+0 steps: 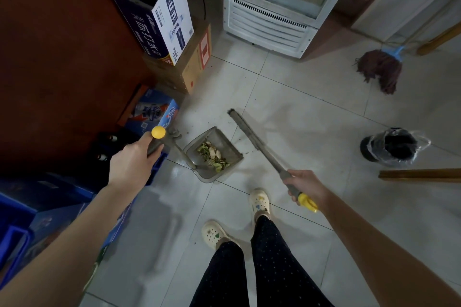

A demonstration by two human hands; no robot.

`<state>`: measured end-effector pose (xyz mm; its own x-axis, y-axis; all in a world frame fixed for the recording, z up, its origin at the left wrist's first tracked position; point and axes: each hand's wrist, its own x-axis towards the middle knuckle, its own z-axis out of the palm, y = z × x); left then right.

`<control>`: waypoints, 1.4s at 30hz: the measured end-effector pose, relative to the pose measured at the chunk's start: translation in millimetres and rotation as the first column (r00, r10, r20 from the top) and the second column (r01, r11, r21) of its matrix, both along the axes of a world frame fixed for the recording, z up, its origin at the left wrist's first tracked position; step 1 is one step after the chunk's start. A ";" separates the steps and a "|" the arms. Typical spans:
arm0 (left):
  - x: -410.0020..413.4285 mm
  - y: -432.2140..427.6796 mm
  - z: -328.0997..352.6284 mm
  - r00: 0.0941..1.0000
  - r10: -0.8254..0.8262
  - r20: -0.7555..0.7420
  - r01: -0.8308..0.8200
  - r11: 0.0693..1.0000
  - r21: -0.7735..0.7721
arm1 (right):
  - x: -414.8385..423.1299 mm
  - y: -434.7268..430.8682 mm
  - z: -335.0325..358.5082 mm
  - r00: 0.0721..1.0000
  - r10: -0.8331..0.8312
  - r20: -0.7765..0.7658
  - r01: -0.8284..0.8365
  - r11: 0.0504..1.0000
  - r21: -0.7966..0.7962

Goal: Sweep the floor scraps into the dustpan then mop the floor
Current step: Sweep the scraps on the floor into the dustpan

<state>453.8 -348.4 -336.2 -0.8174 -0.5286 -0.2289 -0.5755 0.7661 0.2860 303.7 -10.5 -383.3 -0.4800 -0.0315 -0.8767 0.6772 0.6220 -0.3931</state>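
A grey dustpan (232, 151) sits on the tiled floor ahead of my feet, holding green and pale scraps (213, 154). My left hand (136, 157) grips the top of its long handle, just below the yellow end cap. My right hand (303, 185) grips the grey broom (252, 138) near its yellow handle end. The broom head lies along the floor just right of the dustpan, angled up and left. Small dark crumbs (239, 136) dot the tile between the broom and the pan. A dark red mop (381, 70) with a blue collar rests on the floor at the upper right.
Stacked cardboard boxes (172, 32) and blue crates (17, 219) line the left side. A white fridge (274, 7) stands at the back. A black bin (394, 147) with a plastic liner is at the right, with a wooden bar (421, 174) below it. My two feet (237, 219) stand near the centre.
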 end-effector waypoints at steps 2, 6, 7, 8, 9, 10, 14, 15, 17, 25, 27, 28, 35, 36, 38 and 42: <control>0.9 1.0 -3.0 1.000 0.001 0.003 -0.001 1.000 0.018 | -3.0 -2.2 -4.9 1.000 0.000 -0.004 0.000 1.000 0.002; 2.5 1.4 -8.8 1.000 0.010 0.013 -0.010 0.999 0.041 | -1.8 -12.3 -14.9 1.000 -0.004 0.007 0.004 1.000 -0.002; 2.4 0.9 -9.8 1.000 0.009 0.010 -0.009 0.999 0.035 | -0.3 -16.4 -17.1 1.000 0.006 0.012 -0.006 1.000 -0.005; 2.2 0.6 -10.5 1.000 0.004 0.008 -0.004 1.000 0.028 | 1.9 -21.3 -19.3 1.000 0.022 0.017 -0.022 1.000 -0.008; 2.0 0.4 -11.0 1.000 -0.003 0.004 0.003 1.000 0.021 | 4.6 -26.6 -20.7 0.999 0.042 0.027 -0.042 0.999 -0.013; 1.7 0.0 -11.8 1.000 -0.012 0.002 0.012 1.000 0.014 | 8.0 -32.7 -21.5 0.998 0.058 0.038 -0.058 0.998 -0.019; 3.8 -0.8 -14.2 1.000 -0.024 0.015 0.024 1.000 0.009 | 23.9 -50.6 -12.8 0.987 0.145 0.074 -0.139 0.987 -0.076; 4.8 -0.7 -14.8 0.999 -0.025 0.020 0.025 1.000 0.006 | 26.7 -52.1 -7.8 0.981 0.173 0.090 -0.165 0.982 -0.094; 6.6 -1.1 -15.5 0.999 -0.020 0.025 0.020 1.000 -0.006 | 30.5 -51.4 3.4 0.973 0.189 0.133 -0.173 0.977 -0.122; 14.3 -5.7 -15.3 1.000 -0.002 0.002 0.002 1.000 0.002 | 34.1 -37.0 34.9 0.987 0.122 0.104 -0.108 0.985 -0.134; 15.2 -6.0 -14.8 1.000 0.007 0.003 -0.008 1.000 0.004 | 28.5 -32.7 34.8 0.988 0.136 0.067 -0.128 0.986 -0.105; 15.6 -5.8 -14.5 1.000 0.014 -0.001 -0.014 1.000 0.005 | 24.3 -30.2 31.9 0.990 0.133 0.052 -0.128 0.988 -0.086; 22.1 0.3 -14.3 0.996 0.082 -0.020 -0.082 0.996 0.022 | -16.7 -31.8 2.5 0.996 0.086 -0.036 -0.087 0.996 -0.019; 22.0 1.7 -15.0 0.996 0.089 -0.015 -0.089 0.996 0.027 | -22.6 -34.0 -2.8 0.995 0.089 -0.042 -0.089 0.996 -0.007; 21.2 4.6 -16.2 0.995 0.099 -0.013 -0.099 0.994 0.037 | -30.8 -39.7 -12.9 0.993 0.111 -0.048 -0.111 0.994 0.011; 18.3 9.3 -16.5 0.995 0.099 -0.018 -0.098 0.995 0.023 | -37.2 -51.0 -34.5 0.984 0.176 -0.036 -0.174 0.984 0.046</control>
